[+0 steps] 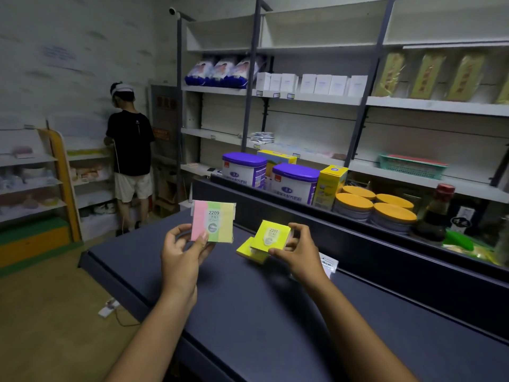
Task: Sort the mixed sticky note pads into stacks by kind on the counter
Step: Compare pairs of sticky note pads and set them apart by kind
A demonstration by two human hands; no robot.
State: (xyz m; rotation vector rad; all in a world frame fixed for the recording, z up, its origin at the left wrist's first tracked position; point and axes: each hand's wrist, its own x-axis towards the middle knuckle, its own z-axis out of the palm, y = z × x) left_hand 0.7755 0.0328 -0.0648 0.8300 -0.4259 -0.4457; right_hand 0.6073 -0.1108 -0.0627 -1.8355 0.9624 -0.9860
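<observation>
Dark desk point(248, 312): left hand point(180, 260) pinches striped pad point(212, 221), right hand point(300, 250) pinches yellow pad point(271, 235); square it onto yellow stack point(249, 250) near far edge.

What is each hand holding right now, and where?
Left hand: striped pad, lower left corner. Right hand: yellow pad, right edge.

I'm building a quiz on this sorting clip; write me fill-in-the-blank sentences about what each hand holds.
1. The left hand holds a striped pink, green and yellow sticky note pad labelled ____.
2. The right hand pinches a plain ____ sticky note pad.
3. That pad's label reads ____.

Missing words: 2209; yellow; 2207
</observation>
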